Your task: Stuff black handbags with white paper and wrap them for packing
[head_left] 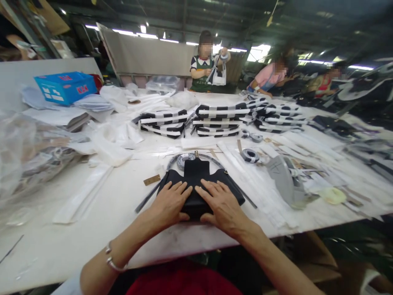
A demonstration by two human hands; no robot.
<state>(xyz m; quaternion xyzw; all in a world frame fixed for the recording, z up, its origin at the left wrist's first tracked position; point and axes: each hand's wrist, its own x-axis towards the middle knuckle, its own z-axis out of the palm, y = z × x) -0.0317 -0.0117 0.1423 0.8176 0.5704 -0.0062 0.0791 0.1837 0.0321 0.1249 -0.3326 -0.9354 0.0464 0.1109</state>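
A black handbag (pixel 196 172) lies on the white table in front of me, its flap folded away from me. Its strap (pixel 215 159), wrapped in a greyish covering, loops around behind the flap. My left hand (pixel 172 200) rests flat on the left part of the bag, fingers stretched out and thumb at the near edge. On the right part lies my right hand (pixel 219 200), spread the same way, its thumb also along the near edge. Close to the bag's left side is a small brown tag (pixel 152 180).
Stacks of black bags with white wrapping bands (pixel 221 121) stand farther back. A tape dispenser (pixel 285 180) and a tape roll (pixel 250 155) lie to the right. At the back left sits a blue box (pixel 66 87); plastic sheets lie left. Co-workers (pixel 202 69) stand beyond the table.
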